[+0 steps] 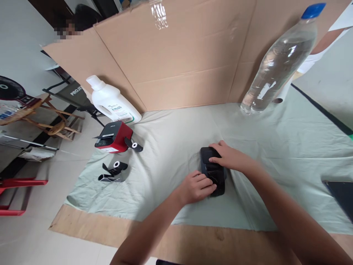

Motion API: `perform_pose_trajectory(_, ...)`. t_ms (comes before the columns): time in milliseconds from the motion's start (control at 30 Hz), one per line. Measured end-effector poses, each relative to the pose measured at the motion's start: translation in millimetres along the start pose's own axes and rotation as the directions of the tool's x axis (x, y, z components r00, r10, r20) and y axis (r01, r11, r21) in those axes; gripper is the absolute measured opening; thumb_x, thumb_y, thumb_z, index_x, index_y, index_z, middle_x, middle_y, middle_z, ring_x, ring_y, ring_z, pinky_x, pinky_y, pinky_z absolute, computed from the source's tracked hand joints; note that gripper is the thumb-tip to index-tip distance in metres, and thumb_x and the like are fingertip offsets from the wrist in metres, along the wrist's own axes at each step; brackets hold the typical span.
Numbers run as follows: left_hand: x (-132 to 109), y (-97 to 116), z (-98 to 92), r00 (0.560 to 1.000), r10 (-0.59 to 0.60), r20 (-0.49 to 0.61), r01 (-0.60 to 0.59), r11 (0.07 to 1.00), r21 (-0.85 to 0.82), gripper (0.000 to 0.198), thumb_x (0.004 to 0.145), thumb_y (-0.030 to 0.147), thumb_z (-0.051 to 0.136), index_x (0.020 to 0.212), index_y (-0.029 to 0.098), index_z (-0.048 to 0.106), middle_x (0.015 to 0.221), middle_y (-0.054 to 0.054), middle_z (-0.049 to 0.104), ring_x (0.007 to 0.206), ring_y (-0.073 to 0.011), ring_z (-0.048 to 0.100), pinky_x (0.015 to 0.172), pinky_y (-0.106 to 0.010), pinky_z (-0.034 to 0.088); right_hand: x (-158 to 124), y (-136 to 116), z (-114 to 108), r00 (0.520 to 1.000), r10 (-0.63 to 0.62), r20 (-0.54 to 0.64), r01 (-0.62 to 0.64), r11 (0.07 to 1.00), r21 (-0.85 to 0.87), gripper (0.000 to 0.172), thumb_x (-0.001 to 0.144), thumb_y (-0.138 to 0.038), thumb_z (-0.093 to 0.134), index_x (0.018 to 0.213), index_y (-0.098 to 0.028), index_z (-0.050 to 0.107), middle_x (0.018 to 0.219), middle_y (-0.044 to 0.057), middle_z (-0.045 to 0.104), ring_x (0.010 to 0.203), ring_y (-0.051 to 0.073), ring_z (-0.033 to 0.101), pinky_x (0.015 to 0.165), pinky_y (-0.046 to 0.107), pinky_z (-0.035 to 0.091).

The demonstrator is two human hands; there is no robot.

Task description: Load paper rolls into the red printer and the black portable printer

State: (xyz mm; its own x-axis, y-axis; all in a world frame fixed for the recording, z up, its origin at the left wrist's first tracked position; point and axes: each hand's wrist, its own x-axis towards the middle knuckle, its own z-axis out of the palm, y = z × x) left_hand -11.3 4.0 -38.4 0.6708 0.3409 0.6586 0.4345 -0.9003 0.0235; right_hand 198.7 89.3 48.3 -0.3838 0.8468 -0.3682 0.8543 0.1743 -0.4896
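Note:
A black, rounded, box-like device (209,156) lies on the pale green cloth in front of me; its exact kind is unclear. My left hand (196,188) curls over its near left side, fingers bent onto the glossy dark lower part. At the far right edge, my right hand (227,156) grips it, with thumb and fingers around the upper end. Both palms hide part of the device. Farther left stands a red and black printer (117,136), with a small roll (135,145) beside it. Another black-wrapped roll (118,166) lies nearer, next to a dark tube (103,178).
A tall cardboard panel (187,55) stands behind the cloth (165,147). Against it lean a white jug (114,103) and a large clear bottle (281,66) with a blue cap. A dark tablet-like slab (340,195) lies at right. A person (85,18) is partly visible behind the panel.

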Motion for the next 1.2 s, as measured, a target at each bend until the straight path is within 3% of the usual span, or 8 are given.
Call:
perform_pose_trajectory(233, -0.4, 1.3, -7.3, 1.0, 0.018, 0.0, -0.018, 0.999, -0.03, 0.017, 0.1, 0.016, 0.058, 0.106, 0.023, 0.073, 0.083, 0.0, 0.068, 0.071, -0.0116, 0.057, 0.068, -0.029, 0.044, -18.7, -52.9, 26.2, 0.97, 0.174, -0.17, -0.204, 0.963, -0.175, 0.088, 0.085, -0.063, 0.065, 0.153, -0.015, 0.036, 0.143, 0.03, 0.043, 0.096, 0.038, 0.069, 0.079, 0.044, 0.051)
perform_pose_trajectory(367, -1.3, 4.3, -11.0, 0.999, 0.008, 0.042, -0.005, 0.997, -0.073, 0.023, 0.098, 0.012, 0.055, 0.113, 0.02, 0.07, 0.081, -0.001, 0.068, 0.072, -0.0137, 0.061, 0.065, -0.028, 0.046, -19.9, -59.7, 40.9, 0.944, 0.155, -0.291, -0.207, 0.965, -0.159, 0.084, 0.074, -0.05, 0.073, 0.144, -0.017, 0.042, 0.148, 0.028, 0.04, 0.106, 0.04, 0.064, 0.078, 0.043, 0.052)
perform_pose_trajectory(500, 4.1, 6.8, -13.3, 0.969, -0.037, 0.246, 0.063, 0.993, -0.099, 0.031, 0.1, 0.025, 0.053, 0.127, 0.021, 0.068, 0.112, -0.01, 0.074, 0.101, -0.0215, 0.069, 0.084, -0.035, 0.053, -28.3, -12.0, 6.6, 0.854, 0.173, -0.492, -0.188, 0.982, 0.018, 0.076, 0.073, -0.048, 0.072, 0.14, -0.021, 0.046, 0.139, 0.019, 0.044, 0.099, 0.032, 0.065, 0.082, 0.041, 0.053)
perform_pose_trajectory(600, 7.6, 9.4, -12.1, 0.905, -0.072, 0.419, 0.106, 0.993, -0.059, 0.049, 0.104, 0.046, 0.05, 0.149, 0.025, 0.054, 0.155, -0.01, 0.054, 0.144, -0.0289, 0.048, 0.114, -0.047, 0.042, -36.3, 49.0, -32.8, 0.783, 0.214, -0.584, -0.222, 0.973, 0.059, 0.075, 0.077, -0.049, 0.07, 0.145, -0.025, 0.049, 0.136, 0.016, 0.046, 0.096, 0.029, 0.067, 0.089, 0.042, 0.053)
perform_pose_trajectory(800, 4.1, 12.0, -8.9, 0.834, -0.098, 0.544, 0.16, 0.985, -0.068, 0.059, 0.107, 0.054, 0.04, 0.161, 0.03, 0.036, 0.169, -0.003, 0.035, 0.157, -0.0268, 0.03, 0.126, -0.05, 0.027, -35.8, 147.8, -61.0, 0.652, 0.36, -0.667, -0.481, 0.877, 0.003, 0.082, 0.081, -0.054, 0.068, 0.153, -0.021, 0.048, 0.138, 0.022, 0.049, 0.113, 0.04, 0.062, 0.096, 0.049, 0.049)
perform_pose_trajectory(1000, 2.2, 9.0, -7.6, 0.829, -0.106, 0.549, 0.187, 0.978, -0.095, 0.06, 0.107, 0.055, 0.04, 0.161, 0.03, 0.036, 0.17, -0.003, 0.031, 0.158, -0.0271, 0.027, 0.127, -0.051, 0.026, -31.8, 157.7, -51.0, 0.61, 0.429, -0.666, -0.55, 0.834, 0.033, 0.081, 0.083, -0.056, 0.065, 0.154, -0.021, 0.045, 0.141, 0.025, 0.048, 0.115, 0.042, 0.061, 0.092, 0.049, 0.047)
perform_pose_trajectory(1133, 3.7, 16.0, -6.7, 0.826, -0.12, 0.55, 0.211, 0.972, -0.104, 0.06, 0.106, 0.056, 0.04, 0.159, 0.027, 0.04, 0.169, -0.004, 0.033, 0.158, -0.0273, 0.029, 0.128, -0.052, 0.026, -35.1, 164.0, -48.1, 0.637, 0.39, -0.664, -0.51, 0.86, 0.015, 0.077, 0.088, -0.062, 0.059, 0.149, -0.017, 0.051, 0.136, 0.035, 0.05, 0.11, 0.049, 0.065, 0.083, 0.054, 0.046)
perform_pose_trajectory(1200, 6.7, 17.4, -9.7, 0.83, -0.117, 0.546, 0.212, 0.97, -0.115, 0.06, 0.106, 0.057, 0.04, 0.158, 0.025, 0.043, 0.168, -0.004, 0.036, 0.158, -0.0262, 0.03, 0.129, -0.051, 0.024, -29.9, 175.7, -48.0, 0.595, 0.41, -0.691, -0.51, 0.857, 0.07, 0.081, 0.081, -0.067, 0.065, 0.145, -0.018, 0.055, 0.133, 0.04, 0.051, 0.107, 0.055, 0.065, 0.077, 0.06, 0.045)
